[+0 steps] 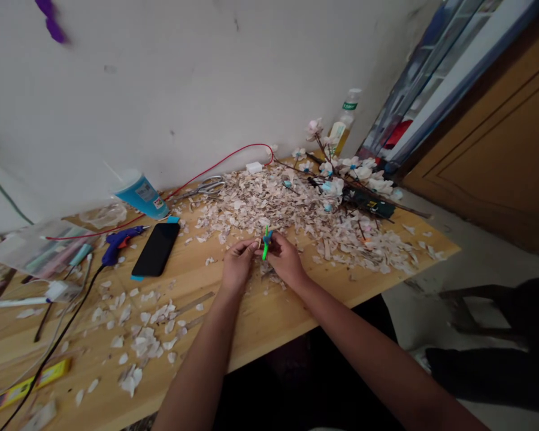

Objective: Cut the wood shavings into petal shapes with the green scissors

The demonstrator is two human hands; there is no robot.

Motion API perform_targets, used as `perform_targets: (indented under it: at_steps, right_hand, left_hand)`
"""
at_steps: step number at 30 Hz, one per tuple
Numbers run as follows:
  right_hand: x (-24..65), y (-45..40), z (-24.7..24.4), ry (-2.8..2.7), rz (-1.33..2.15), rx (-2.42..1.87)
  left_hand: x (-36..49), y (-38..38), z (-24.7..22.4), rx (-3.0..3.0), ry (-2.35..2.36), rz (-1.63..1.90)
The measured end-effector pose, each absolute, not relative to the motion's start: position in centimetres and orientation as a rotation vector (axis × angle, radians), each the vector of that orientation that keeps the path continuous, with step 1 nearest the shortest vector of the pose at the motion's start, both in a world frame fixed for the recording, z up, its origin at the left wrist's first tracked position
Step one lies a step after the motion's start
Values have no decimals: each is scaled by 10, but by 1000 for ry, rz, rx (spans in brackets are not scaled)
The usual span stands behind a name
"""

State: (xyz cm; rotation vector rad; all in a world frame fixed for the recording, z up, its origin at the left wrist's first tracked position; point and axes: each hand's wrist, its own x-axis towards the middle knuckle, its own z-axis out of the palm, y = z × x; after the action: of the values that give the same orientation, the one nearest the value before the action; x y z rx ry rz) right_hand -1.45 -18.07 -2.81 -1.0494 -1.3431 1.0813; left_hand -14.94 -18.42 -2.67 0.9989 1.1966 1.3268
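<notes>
Pale wooden table [269, 323], matt, grain showing under my hands. Shell-like flakes [269, 203] heaped on it look chalky, dull, rough-edged. Left of the heap: phone [156, 249], glossy black glass; glue gun [117, 242], smooth blue plastic. Scissors [206, 187] behind the heap, shiny metal. Green tool [265, 242] between my fingers looks plastic.

Head camera, looking forward-down over table [269, 323], mid-range.

Two hands over the wooden table [269, 317]: right hand [286, 258] grips a green-and-blue tool [266, 241]; left hand [236, 265] pinches beside it, near the shell-fragment pile [287, 206].
</notes>
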Motion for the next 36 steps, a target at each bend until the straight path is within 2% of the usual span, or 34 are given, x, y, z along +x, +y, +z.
perform_targets:
  at_steps: [8, 18, 27, 36]
  right_hand:
    - [-9, -174, -40, -1179, 1147, -1020]
    - [-6, -176, -31, -1070, 1294, -986]
    - [-4, -174, -36, -1029, 1203, -1048]
    - [-2, -174, -33, -1040, 1171, -1071]
  left_hand:
    - [-148, -185, -26, 1030, 1205, 1256]
    - [-142, -187, -25, 1047, 1135, 1245]
    - [-151, -180, -26, 1000, 1120, 1321]
    - [-147, -186, -21, 1050, 1021, 1246]
